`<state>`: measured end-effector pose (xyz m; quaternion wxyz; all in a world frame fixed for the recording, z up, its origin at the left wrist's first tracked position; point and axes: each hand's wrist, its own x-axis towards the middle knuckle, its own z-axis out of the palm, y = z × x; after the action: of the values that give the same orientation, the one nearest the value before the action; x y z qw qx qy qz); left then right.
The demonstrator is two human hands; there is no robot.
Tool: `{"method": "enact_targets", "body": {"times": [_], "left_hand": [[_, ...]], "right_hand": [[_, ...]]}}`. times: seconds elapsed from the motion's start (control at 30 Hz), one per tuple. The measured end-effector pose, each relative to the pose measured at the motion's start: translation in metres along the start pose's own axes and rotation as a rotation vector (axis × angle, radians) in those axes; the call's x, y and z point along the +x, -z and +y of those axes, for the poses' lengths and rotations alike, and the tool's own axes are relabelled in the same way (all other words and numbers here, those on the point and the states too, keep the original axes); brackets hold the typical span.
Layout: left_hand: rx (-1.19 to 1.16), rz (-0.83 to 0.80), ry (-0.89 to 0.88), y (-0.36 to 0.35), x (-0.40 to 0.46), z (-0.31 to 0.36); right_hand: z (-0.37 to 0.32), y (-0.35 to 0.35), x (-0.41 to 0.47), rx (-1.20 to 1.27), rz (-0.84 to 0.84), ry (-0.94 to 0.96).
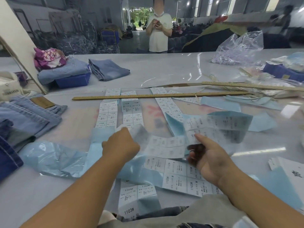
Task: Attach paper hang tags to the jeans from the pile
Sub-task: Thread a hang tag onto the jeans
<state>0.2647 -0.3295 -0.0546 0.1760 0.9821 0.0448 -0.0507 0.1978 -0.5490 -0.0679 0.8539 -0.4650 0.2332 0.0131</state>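
Long strips of white printed size labels on pale blue backing lie across the table (164,69). My left hand (120,145) grips one end of a blurred label strip (166,146). My right hand (209,159) pinches the other part of that strip between thumb and fingers, and the strip bends up to the right. More label strips (107,112) lie flat under a wooden ruler (148,96). Another label strip (182,176) lies under my hands. Folded jeans (28,116) are stacked at the left edge.
A person in a white shirt (158,30) stands across the table. Folded jeans (107,69) and a blue tray (72,81) sit at the far left. A clear plastic bag (238,50), a second ruler (246,86) and blue backing scraps (220,104) crowd the right side.
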Motion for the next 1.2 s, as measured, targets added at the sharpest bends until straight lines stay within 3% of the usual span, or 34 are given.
{"method": "enact_targets", "body": {"times": [0.13, 0.2, 0.4, 0.53, 0.63, 0.73, 0.77, 0.83, 0.9, 1.07, 1.13, 1.2], "left_hand": [[-0.183, 0.071, -0.08, -0.006, -0.005, 0.013], [-0.177, 0.121, -0.108, -0.006, -0.004, 0.014], [0.058, 0.176, -0.045, -0.021, 0.012, -0.021], [0.098, 0.12, -0.064, -0.027, 0.019, -0.021], [0.15, 0.104, -0.128, -0.031, 0.016, -0.015], [0.118, 0.182, -0.311, -0.035, 0.002, 0.005], [0.068, 0.205, -0.394, -0.035, -0.004, 0.015], [-0.029, 0.212, -0.558, -0.035, -0.017, 0.035], [-0.059, 0.154, -0.69, -0.036, -0.026, 0.048], [0.07, -0.014, -0.73, -0.047, -0.027, 0.049], [0.107, -0.061, -0.71, -0.051, -0.024, 0.044], [0.192, -0.094, -0.711, -0.054, -0.022, 0.041]], "right_hand": [[0.005, -0.01, -0.011, -0.539, -0.327, -0.281], [0.007, -0.011, -0.012, -0.687, -0.368, -0.293], [0.01, -0.004, -0.002, -0.719, -0.134, -0.123], [0.01, -0.006, -0.007, -0.838, -0.114, -0.089], [0.009, -0.006, -0.009, -1.122, -0.014, 0.322], [0.005, -0.007, -0.014, -1.312, 0.223, 0.932], [0.004, -0.007, -0.013, -1.383, 0.306, 1.006], [0.003, -0.003, -0.004, -1.618, 0.407, 0.868], [0.004, -0.001, 0.0, -1.775, 0.35, 0.642], [0.018, -0.002, -0.002, -1.333, -0.221, 0.457], [0.017, -0.003, 0.0, -1.338, -0.212, 0.584], [0.009, -0.002, 0.002, -1.376, 0.011, 0.831]]}}
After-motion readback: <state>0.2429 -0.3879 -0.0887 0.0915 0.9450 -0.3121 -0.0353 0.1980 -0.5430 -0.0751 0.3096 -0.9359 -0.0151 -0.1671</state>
